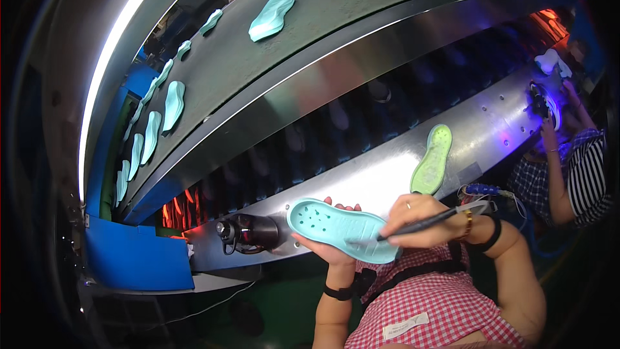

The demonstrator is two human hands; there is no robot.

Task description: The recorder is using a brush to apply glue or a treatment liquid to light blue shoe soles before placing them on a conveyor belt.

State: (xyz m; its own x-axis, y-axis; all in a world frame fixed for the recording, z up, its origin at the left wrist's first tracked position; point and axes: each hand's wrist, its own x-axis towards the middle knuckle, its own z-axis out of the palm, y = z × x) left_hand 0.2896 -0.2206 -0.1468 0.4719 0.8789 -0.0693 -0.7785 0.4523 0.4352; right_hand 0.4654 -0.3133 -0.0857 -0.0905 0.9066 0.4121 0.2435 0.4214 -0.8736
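Observation:
My left hand point(330, 251) holds a turquoise shoe sole point(339, 223) from below, its fingertips showing past the far edge. The sole lies nearly level, its inner face up, with a cluster of small dark holes at the left end. In my right hand point(426, 210) is a dark-handled brush point(408, 227), gripped like a pen. Its blurred tip is over the sole's inside, at or near the surface. Just beyond my right hand, a yellow-green sole point(433, 160) rests on the metal ledge point(361, 187).
A dark bottle point(257, 231) stands on the ledge to the left. Beyond, a belt point(323, 32) carries several turquoise soles point(272, 14). Below it runs a dark channel with soles and a red glow. At right, a co-worker's hands point(549, 129) handle a shoe part under violet light.

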